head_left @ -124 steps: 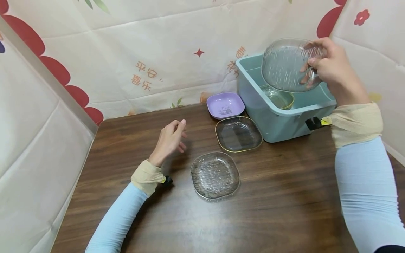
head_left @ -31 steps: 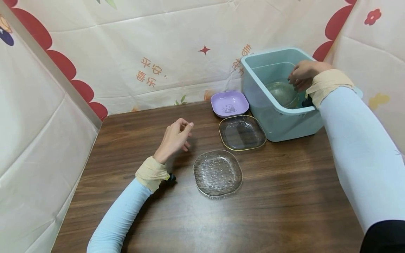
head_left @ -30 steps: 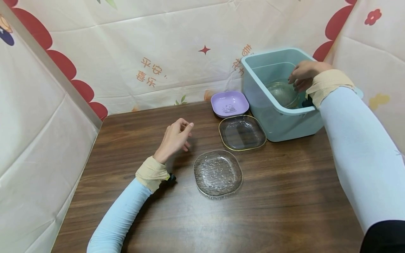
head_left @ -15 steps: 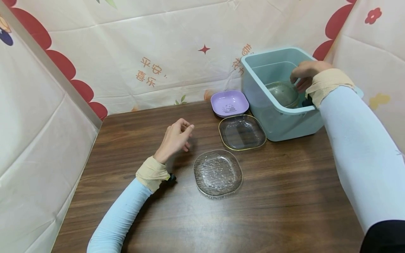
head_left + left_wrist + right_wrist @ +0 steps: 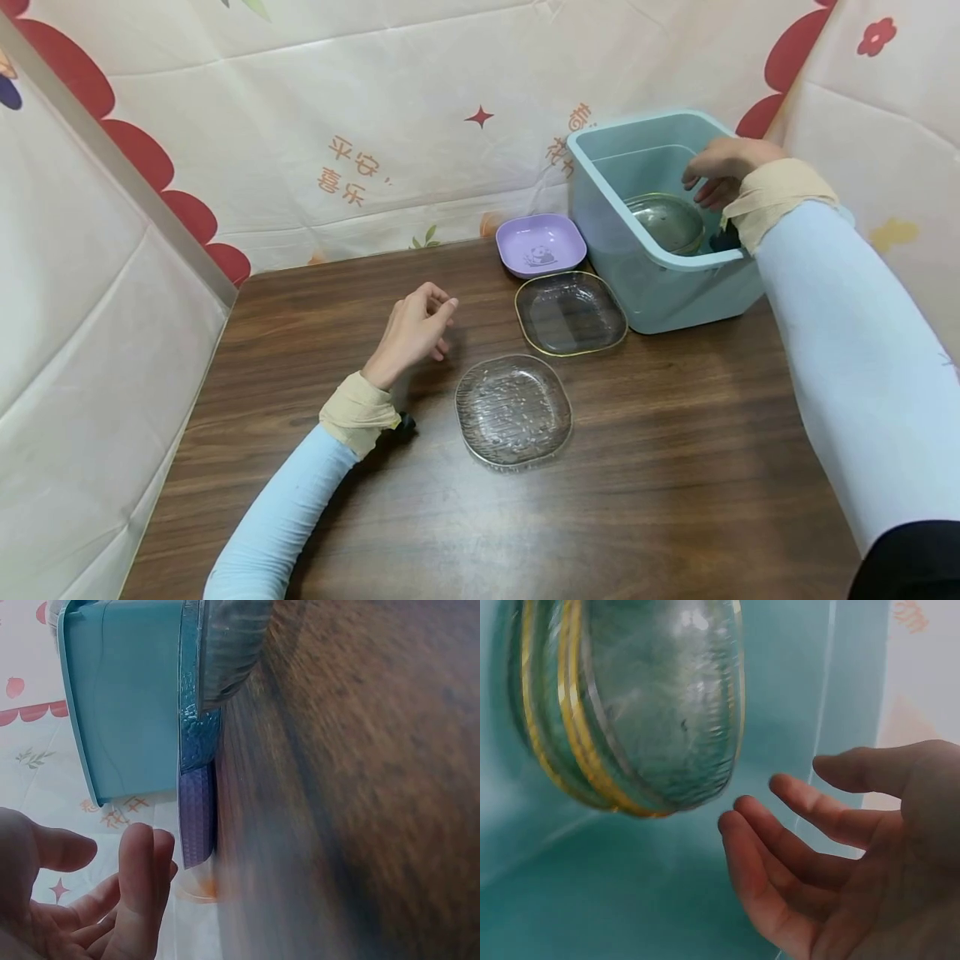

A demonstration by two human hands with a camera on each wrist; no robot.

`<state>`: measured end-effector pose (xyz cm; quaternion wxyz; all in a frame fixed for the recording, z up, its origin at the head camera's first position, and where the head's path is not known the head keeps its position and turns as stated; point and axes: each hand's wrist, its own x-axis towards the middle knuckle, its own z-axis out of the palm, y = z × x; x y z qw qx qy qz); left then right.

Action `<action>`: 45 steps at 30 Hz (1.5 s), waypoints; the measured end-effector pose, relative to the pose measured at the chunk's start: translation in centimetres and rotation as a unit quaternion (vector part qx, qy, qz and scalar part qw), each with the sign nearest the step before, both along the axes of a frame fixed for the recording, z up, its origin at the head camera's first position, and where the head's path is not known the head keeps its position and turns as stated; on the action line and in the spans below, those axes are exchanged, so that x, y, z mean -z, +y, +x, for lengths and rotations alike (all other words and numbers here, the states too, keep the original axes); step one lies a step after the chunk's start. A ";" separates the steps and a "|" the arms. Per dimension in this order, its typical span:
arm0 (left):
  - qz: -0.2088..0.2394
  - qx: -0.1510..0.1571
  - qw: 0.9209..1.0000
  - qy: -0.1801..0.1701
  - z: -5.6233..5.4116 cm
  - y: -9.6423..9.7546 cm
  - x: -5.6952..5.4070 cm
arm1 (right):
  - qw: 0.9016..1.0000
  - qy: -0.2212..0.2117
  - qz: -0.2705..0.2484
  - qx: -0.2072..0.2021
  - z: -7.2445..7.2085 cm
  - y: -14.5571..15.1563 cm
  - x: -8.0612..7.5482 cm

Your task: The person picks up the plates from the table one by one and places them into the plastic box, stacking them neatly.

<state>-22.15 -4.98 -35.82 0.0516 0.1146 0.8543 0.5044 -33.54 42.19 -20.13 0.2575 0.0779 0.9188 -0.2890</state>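
My right hand (image 5: 727,171) hangs inside the blue-green plastic tub (image 5: 660,287), fingers loosely bent and holding nothing. Beside it in the tub lies a stack of clear plates (image 5: 669,223); the right wrist view shows several gold rims and a clear ribbed plate (image 5: 660,697) among them, a small gap away from my fingertips. My left hand (image 5: 414,329) hovers over the table with relaxed fingers and nothing in it. Nearest to it is a clear textured plate (image 5: 513,411) on the wood. Behind that plate sits a clear gold-rimmed plate (image 5: 572,313).
A purple dish (image 5: 541,245) with a panda print stands at the back, against the tub's left side. The brown wooden table (image 5: 675,483) carries all of this. White printed cloth (image 5: 405,108) closes off the back and both sides.
Some seconds ago my right hand held a clear plate above the tub; now that hand is lower, inside it, with no plate. Over the last second its fingers loosened. My left hand stayed put.
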 end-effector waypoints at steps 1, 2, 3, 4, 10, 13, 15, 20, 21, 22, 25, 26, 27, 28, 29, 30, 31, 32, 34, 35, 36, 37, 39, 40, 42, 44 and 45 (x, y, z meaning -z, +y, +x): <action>0.000 0.001 1.000 0.000 0.0 0.0 0.0 | 1.000 0.000 -0.005 0.007 0.0 0.0 -0.1; 0.000 0.002 1.000 -0.001 -0.1 0.0 0.0 | 1.000 -0.001 -0.009 0.012 0.0 0.1 -0.2; 0.001 0.003 1.000 0.000 -0.1 0.0 0.0 | 1.000 -0.002 -0.012 0.019 0.0 0.1 -0.4; 0.002 0.003 1.000 0.001 -0.1 0.1 0.0 | 1.000 0.000 -0.012 0.023 0.0 0.1 -0.6; 0.002 0.002 1.000 0.004 -0.2 -0.2 -0.1 | 0.997 0.067 -0.012 0.034 0.9 -0.9 -2.4; 0.001 0.005 1.000 0.004 -0.2 -0.4 0.0 | 0.990 0.132 -0.024 0.046 1.7 -1.8 -3.5; 0.002 0.006 1.000 0.003 -0.3 -0.5 -0.1 | 0.984 0.165 -0.030 0.055 2.2 -2.7 -4.3; 0.004 0.002 1.000 0.009 -0.4 -0.7 -0.3 | 0.978 0.204 -0.021 0.028 3.0 -6.0 -6.2; 0.004 0.003 1.000 0.011 -0.4 -0.8 -0.3 | 0.978 0.209 -0.013 0.017 3.1 -6.7 -6.5; 0.004 0.002 1.000 0.013 -0.5 -0.8 -0.3 | 0.977 0.215 -0.004 0.006 3.2 -7.4 -6.7; 0.004 0.004 1.000 0.013 -0.5 -0.8 -0.3 | 0.974 0.224 0.023 -0.031 3.6 -9.4 -6.9; 0.004 0.005 1.000 0.013 -0.5 -0.8 -0.3 | 0.973 0.226 0.028 -0.044 3.8 -10.1 -6.8; 0.004 0.006 1.000 0.013 -0.5 -0.7 -0.3 | 0.972 0.226 0.030 -0.057 4.0 -10.7 -6.8; 0.006 0.006 1.000 0.013 -0.4 -0.7 -0.3 | 0.971 0.227 0.032 -0.068 4.3 -11.3 -6.7; 0.006 0.006 1.000 0.015 -0.4 -0.7 -0.2 | 0.971 0.225 0.032 -0.079 4.6 -11.9 -6.6; 0.008 0.006 1.000 0.016 -0.4 -0.7 -0.2 | 0.971 0.222 0.027 -0.088 4.9 -12.5 -6.6; 0.009 0.005 1.000 0.018 -0.4 -0.7 -0.2 | 0.970 0.221 0.023 -0.095 5.2 -13.1 -6.5; 0.009 0.005 1.000 0.021 -0.4 -0.7 -0.2 | 0.971 0.217 0.019 -0.101 5.6 -13.6 -6.5; 0.010 0.005 1.000 0.025 -0.5 -0.7 -0.2 | 0.971 0.210 0.009 -0.112 6.2 -14.6 -6.4; 0.010 0.005 1.000 0.027 -0.5 -0.7 -0.3 | 0.972 0.205 0.002 -0.118 6.6 -15.1 -6.3; 0.009 0.006 1.000 0.028 -0.5 -0.7 -0.3 | 0.971 0.203 -0.004 -0.123 6.9 -15.6 -6.2; 0.008 0.006 1.000 0.029 -0.5 -0.7 -0.4 | 0.971 0.201 -0.010 -0.129 7.3 -16.1 -6.1; 0.006 0.006 1.000 0.029 -0.6 -0.7 -0.5 | 0.970 0.199 -0.026 -0.137 7.8 -16.9 -5.6; 0.007 0.006 1.000 0.030 -0.6 -0.7 -0.5 | 0.969 0.199 -0.034 -0.142 8.0 -17.2 -5.3; 0.007 0.008 1.000 0.030 -0.7 -0.7 -0.6 | 0.968 0.202 -0.046 -0.145 8.5 -17.7 -4.4; 0.009 0.009 0.999 0.031 -0.7 -0.6 -0.6 | 0.966 0.208 -0.052 -0.146 8.8 -18.0 -3.5; 0.011 0.010 0.999 0.031 -0.7 -0.6 -0.6 | 0.965 0.211 -0.057 -0.143 9.0 -18.1 -2.9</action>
